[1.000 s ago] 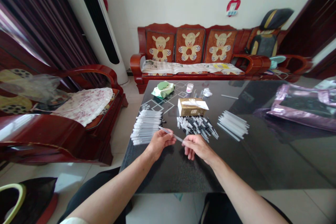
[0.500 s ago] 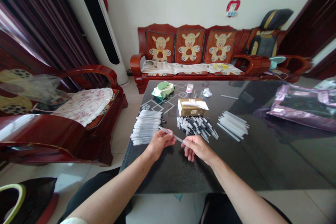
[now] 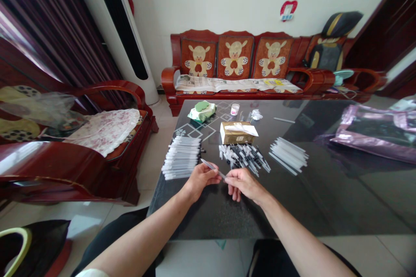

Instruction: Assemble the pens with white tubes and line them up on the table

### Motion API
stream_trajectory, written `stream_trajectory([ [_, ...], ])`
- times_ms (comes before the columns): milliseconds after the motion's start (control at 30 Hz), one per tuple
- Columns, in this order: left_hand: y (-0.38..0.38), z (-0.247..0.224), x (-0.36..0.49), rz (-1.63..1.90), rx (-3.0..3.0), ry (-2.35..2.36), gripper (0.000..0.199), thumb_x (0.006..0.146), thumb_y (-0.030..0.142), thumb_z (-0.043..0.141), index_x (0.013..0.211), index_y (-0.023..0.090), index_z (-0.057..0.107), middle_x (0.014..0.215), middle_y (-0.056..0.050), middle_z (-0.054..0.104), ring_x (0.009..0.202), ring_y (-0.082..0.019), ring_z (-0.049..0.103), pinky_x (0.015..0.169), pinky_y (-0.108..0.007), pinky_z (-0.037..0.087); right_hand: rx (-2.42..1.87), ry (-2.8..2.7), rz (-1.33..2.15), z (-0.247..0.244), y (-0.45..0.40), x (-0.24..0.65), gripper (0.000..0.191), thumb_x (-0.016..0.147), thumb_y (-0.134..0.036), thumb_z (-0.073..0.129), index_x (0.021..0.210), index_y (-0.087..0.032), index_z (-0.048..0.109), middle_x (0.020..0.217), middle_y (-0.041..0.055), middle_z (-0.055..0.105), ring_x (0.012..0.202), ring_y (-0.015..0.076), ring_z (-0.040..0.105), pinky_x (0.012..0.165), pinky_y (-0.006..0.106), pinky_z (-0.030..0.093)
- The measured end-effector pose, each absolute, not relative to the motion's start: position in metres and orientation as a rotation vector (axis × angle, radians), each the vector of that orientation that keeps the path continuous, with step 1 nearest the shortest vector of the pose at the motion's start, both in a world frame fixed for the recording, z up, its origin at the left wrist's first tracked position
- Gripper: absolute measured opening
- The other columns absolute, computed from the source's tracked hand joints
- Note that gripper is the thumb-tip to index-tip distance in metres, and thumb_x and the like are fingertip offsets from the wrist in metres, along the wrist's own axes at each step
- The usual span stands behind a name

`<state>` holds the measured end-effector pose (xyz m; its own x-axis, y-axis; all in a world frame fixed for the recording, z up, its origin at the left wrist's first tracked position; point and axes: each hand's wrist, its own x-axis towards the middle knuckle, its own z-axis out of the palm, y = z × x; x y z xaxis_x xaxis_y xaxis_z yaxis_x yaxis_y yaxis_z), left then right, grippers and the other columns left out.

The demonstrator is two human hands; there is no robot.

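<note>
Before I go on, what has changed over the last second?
The left hand has shifted slightly rightward, toward the right hand, carrying along the free end of the slim pale translucent pen. Both hands still hold it. The row of whitish pens, black-and-white heap of pen parts and whitish plastic tubes stayed put.

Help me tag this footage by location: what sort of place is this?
Most likely a home living room: a red wooden sofa with animal-patterned cushions stands along the wall, purple curtains hang at the left, and a tissue box sits on the dark table.
</note>
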<state>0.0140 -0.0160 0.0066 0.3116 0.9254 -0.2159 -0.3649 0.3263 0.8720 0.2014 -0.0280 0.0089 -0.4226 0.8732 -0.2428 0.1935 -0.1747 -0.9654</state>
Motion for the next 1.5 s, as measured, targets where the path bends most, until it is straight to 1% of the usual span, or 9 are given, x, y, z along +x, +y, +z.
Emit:
stream_trajectory([
  [100, -0.016, 0.006, 0.015, 0.964, 0.894, 0.888, 0.027, 0.069, 0.025, 0.072, 0.088, 0.011, 0.059, 0.073, -0.006, 0.065, 0.066, -0.014, 0.063, 0.065, -0.027, 0.052, -1.318, -1.516, 1.522, 0.012, -0.023, 0.212, 0.032, 0.078, -0.045, 0.055, 0.076, -0.013, 0.059, 0.057, 0.0025, 0.063, 0.039, 0.0115, 0.057, 0.031, 0.018, 0.041],
  [233, -0.012, 0.001, 0.014, 0.932, 1.086, 0.982, 0.024, 0.071, 0.027, 0.068, 0.088, 0.012, 0.060, 0.074, -0.007, 0.065, 0.062, -0.014, 0.062, 0.061, -0.026, 0.051, -1.561, -1.378, 1.182, 0.018, -0.011, 0.242, 0.027, 0.077, -0.042, 0.055, 0.077, -0.015, 0.060, 0.054, 0.0026, 0.061, 0.038, 0.0135, 0.056, 0.030, 0.020, 0.040],
  [400, -0.006, -0.002, 0.018, 0.891, 1.620, 1.174, 0.014, 0.076, 0.020, 0.058, 0.088, 0.016, 0.063, 0.072, -0.004, 0.064, 0.064, -0.015, 0.061, 0.061, -0.025, 0.049, -1.741, -1.477, 0.735, 0.019, -0.003, 0.270, 0.025, 0.078, -0.037, 0.051, 0.071, -0.016, 0.061, 0.049, 0.0012, 0.059, 0.034, 0.0115, 0.052, 0.032, 0.020, 0.037],
  [567, 0.004, 0.006, 0.034, 0.871, 2.196, 1.257, 0.022, 0.078, 0.015, 0.055, 0.097, 0.019, 0.064, 0.091, -0.004, 0.063, 0.081, -0.016, 0.060, 0.077, -0.027, 0.046, -1.723, -1.570, 0.667, 0.021, -0.002, 0.268, 0.028, 0.081, -0.038, 0.047, 0.070, -0.017, 0.062, 0.051, 0.0015, 0.060, 0.036, 0.0114, 0.053, 0.036, 0.019, 0.037],
  [667, 0.016, 0.008, 0.050, 0.824, 2.361, 1.309, 0.024, 0.080, 0.016, 0.053, 0.102, 0.020, 0.062, 0.095, -0.005, 0.061, 0.090, -0.018, 0.057, 0.084, -0.028, 0.043, -1.718, -1.660, 0.579, 0.023, -0.001, 0.264, 0.026, 0.080, -0.036, 0.048, 0.069, -0.017, 0.062, 0.053, 0.0024, 0.061, 0.038, 0.0115, 0.054, 0.039, 0.020, 0.037],
  [800, 0.028, 0.003, 0.068, 0.755, 2.440, 1.395, 0.020, 0.083, 0.020, 0.052, 0.101, 0.021, 0.061, 0.096, -0.006, 0.059, 0.097, -0.019, 0.054, 0.085, -0.028, 0.042, -1.728, -1.717, 0.524, 0.024, -0.001, 0.264, 0.026, 0.082, -0.034, 0.047, 0.071, -0.018, 0.063, 0.054, 0.0031, 0.063, 0.040, 0.0123, 0.055, 0.042, 0.021, 0.037],
  [1100, 0.033, -0.008, 0.077, 0.670, 2.488, 1.524, 0.012, 0.082, 0.020, 0.053, 0.093, 0.021, 0.059, 0.095, -0.006, 0.056, 0.096, -0.020, 0.050, 0.077, -0.027, 0.042, -1.739, -1.733, 0.494, 0.027, -0.001, 0.267, 0.025, 0.082, -0.033, 0.047, 0.071, -0.018, 0.063, 0.055, 0.0032, 0.063, 0.042, 0.0125, 0.056, 0.045, 0.021, 0.037],
  [1267, 0.033, -0.006, 0.076, 0.785, 2.504, 1.450, 0.009, 0.082, 0.019, 0.052, 0.089, 0.020, 0.057, 0.092, -0.006, 0.056, 0.092, -0.019, 0.052, 0.075, -0.026, 0.041, -1.732, -1.750, 0.476, 0.024, 0.000, 0.266, 0.026, 0.082, -0.033, 0.046, 0.072, -0.018, 0.064, 0.055, 0.0030, 0.063, 0.042, 0.0128, 0.056, 0.045, 0.021, 0.037],
  [1500, 0.041, -0.007, 0.062, 0.909, 2.385, 1.407, 0.004, 0.079, 0.017, 0.055, 0.081, 0.018, 0.058, 0.078, -0.003, 0.057, 0.072, -0.014, 0.054, 0.069, -0.024, 0.040, -1.750, -1.778, 0.467, 0.023, -0.001, 0.263, 0.026, 0.082, -0.033, 0.047, 0.071, -0.018, 0.065, 0.056, 0.0030, 0.064, 0.042, 0.0127, 0.056, 0.045, 0.021, 0.036],
])
